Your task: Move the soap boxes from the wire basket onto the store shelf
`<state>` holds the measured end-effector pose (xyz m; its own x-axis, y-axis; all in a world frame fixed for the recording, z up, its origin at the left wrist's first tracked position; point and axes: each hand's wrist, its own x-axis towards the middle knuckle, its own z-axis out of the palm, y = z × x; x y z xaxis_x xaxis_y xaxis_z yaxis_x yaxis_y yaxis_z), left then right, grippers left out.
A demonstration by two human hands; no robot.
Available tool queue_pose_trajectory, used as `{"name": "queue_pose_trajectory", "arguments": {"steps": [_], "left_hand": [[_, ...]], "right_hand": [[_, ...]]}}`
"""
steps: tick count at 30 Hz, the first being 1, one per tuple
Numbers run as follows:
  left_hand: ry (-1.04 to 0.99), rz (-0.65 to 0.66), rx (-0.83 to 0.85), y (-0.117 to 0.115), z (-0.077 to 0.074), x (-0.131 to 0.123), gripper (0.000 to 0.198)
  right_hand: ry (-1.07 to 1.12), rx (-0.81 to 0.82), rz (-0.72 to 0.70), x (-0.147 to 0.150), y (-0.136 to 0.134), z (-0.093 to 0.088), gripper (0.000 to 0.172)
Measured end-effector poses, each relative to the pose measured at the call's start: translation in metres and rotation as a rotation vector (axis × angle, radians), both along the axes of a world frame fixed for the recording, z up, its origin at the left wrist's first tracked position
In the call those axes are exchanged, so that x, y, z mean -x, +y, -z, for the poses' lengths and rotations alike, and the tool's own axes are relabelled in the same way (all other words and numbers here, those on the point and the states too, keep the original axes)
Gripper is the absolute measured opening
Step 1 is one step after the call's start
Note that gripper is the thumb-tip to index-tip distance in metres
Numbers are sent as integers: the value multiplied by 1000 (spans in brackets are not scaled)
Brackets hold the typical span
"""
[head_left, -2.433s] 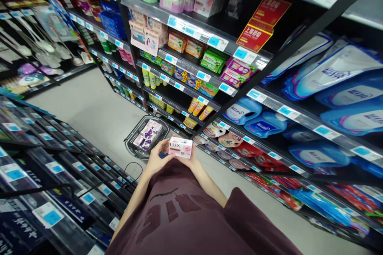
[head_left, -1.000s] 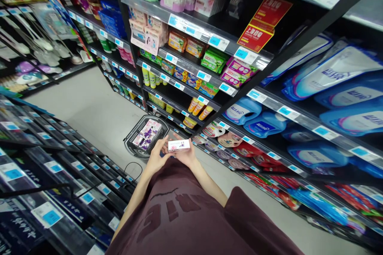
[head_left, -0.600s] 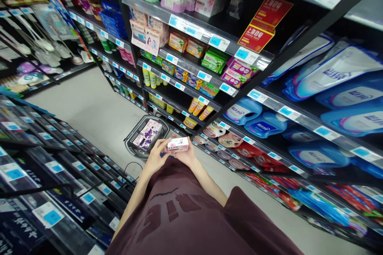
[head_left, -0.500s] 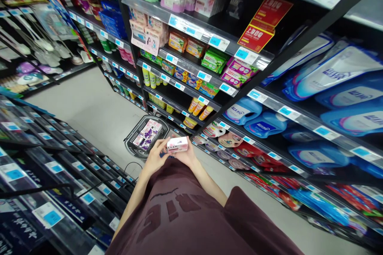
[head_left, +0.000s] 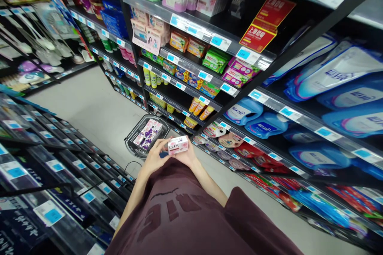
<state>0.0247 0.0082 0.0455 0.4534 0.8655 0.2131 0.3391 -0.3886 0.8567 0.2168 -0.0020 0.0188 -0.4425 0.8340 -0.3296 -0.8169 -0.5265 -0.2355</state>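
A small white and pink soap box (head_left: pixel 178 146) marked LUX is held in front of my body. My left hand (head_left: pixel 156 155) pinches its left end between thumb and fingers. On the other side, my right hand (head_left: pixel 188 156) supports the box from below and behind, its fingers mostly hidden. Just beyond my hands, a dark shopping basket (head_left: pixel 129 140) stands on the floor. Inside it lie several pink, white and purple boxes (head_left: pixel 149 132) in a cluster.
Shelves of boxed soaps (head_left: pixel 179 42) rise ahead, with blue detergent bottles (head_left: pixel 265 126) and pouches at right. A price-tagged rack (head_left: pixel 44 167) borders my left side. Pale floor (head_left: pixel 80 99) runs between them. Brushes (head_left: pixel 38 44) hang at the far left.
The soap box has tilted slightly, so its LUX front faces me more fully. Both hands keep their hold and have barely moved.
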Motion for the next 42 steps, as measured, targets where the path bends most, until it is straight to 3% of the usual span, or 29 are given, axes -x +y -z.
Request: {"name": "queue_pose_trajectory", "arguments": {"steps": [3,6,14,21,27,35,42], "left_hand": [[11,-1,2,-1,3,1,55],[31,4,-9,-1,0,3,62],[-24,-61,-153,-1,-1,3,60],[-6,-116,-62,0,4,7,65],[-60,-150,78,2,10,8,66],[-224,-152,270,3,9,3,52],[-296,-164,320,3,11,4,48]], "right_hand": [[-12,9,-3,0,0,-2,62],[-31,-23,-43,0,-1,-5,65],[-76,-38,-95,-1,-2,-7,66],[-53,-87,-183,0,-3,-15,75],[-48,-59,-144,3,-4,-10,73],[-19,-99,-244,4,-6,-4,93],[-36,-90,-274,7,-6,-5,93]]}}
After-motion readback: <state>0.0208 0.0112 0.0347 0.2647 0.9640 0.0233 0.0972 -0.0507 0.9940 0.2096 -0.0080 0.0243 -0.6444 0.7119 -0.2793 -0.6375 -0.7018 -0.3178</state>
